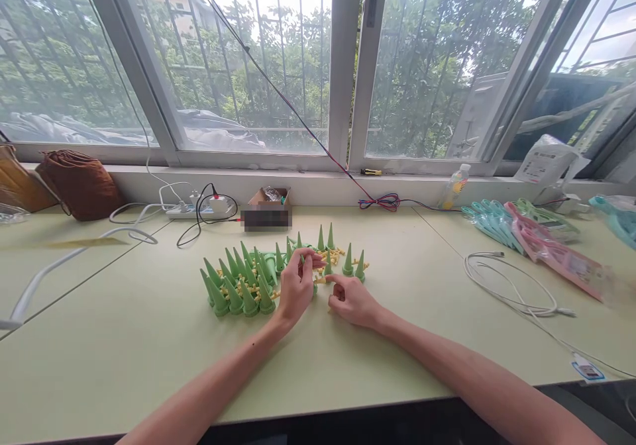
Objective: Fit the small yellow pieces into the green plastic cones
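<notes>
My left hand [297,285] is raised at the right side of a cluster of green cones [251,302], its fingers bent together near the thumb; what lies inside the fingers is hidden. My right hand [354,299] is beside it, index finger stretched toward a small yellow piece [320,280] and the other fingers curled under. Whether the right hand pinches anything is too small to tell. The cones stand upright on round bases, with small yellow pieces among them. A pair of green cones [360,269] stands just beyond the right hand.
Behind the cones are a small cardboard box [287,197] and a power strip [191,212] with cables. At right lie a coiled white cable [527,311], bagged pink items [551,253] and teal items [491,223]. A bottle [454,187] and a brown pouch [82,183] stand near the window.
</notes>
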`<state>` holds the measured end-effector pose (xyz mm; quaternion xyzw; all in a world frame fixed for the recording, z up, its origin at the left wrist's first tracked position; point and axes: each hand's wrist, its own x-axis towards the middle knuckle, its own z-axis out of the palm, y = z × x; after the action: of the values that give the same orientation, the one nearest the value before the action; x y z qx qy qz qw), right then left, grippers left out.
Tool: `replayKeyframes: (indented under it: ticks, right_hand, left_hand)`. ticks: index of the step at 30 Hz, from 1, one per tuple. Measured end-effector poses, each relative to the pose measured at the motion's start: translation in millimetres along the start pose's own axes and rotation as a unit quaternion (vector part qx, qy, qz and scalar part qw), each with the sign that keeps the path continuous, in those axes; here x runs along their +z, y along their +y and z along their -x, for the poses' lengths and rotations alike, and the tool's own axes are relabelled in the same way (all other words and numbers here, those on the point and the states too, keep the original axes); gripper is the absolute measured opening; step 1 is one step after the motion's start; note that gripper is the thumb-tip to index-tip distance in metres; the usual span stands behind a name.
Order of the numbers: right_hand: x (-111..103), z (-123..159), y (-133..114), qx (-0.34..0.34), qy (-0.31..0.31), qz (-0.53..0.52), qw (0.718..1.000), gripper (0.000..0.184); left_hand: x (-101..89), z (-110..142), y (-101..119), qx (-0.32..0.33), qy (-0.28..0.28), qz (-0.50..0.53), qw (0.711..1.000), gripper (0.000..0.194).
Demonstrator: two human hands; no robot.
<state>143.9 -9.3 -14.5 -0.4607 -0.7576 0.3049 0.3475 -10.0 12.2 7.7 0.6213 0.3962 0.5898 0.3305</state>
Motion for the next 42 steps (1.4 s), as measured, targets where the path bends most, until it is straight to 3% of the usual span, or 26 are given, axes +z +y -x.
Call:
replayKeyframes:
  ticks: [5,12,19,24,29,31,35,42]
  right_hand:
    - [-1,0,-2,0.013,0.022,-0.018,1.0,0.043]
    - [-4,3,-3,-0.029,0.039,-0.098,0.994,0.028]
    - [-3,4,-5,-0.132,-0.037,0.01,0.99,0.035]
    - [-2,4,-8,-0.104,-0.039,0.053,0.992,0.041]
    - [-2,6,-8,-0.071,-0.037,0.076,0.994,0.051]
    - [-2,5,-7,-0.064,-0.034,0.082,0.994,0.053]
    - [-1,4,-5,-0.051,-0.007,0.103,0.993,0.051]
    - [-2,4,-2,-0.017,0.034,0.123,0.992,0.05]
  left_hand:
    - [1.9,4,-2,0.027,-0.04,-0.063,0.997,0.021]
    - [3.1,3,-5,0.032,-0.013,-0.039,0.999,0.022]
    - [8.1,8,-3,0.04,-0.047,-0.018,0.998,0.023]
    - [7.2,10,2,0.051,-0.066,-0.034,0.996,0.032]
    - [1.5,4,-2,0.066,0.035,-0.075,0.994,0.019]
    - [-0.2,3,-6,0.059,0.05,-0.114,0.991,0.019]
    - [-1.4,2,-15,0.045,0.019,-0.193,0.98,0.029]
    - [-1.7,4,-16,0.041,-0.063,-0.306,0.949,0.028]
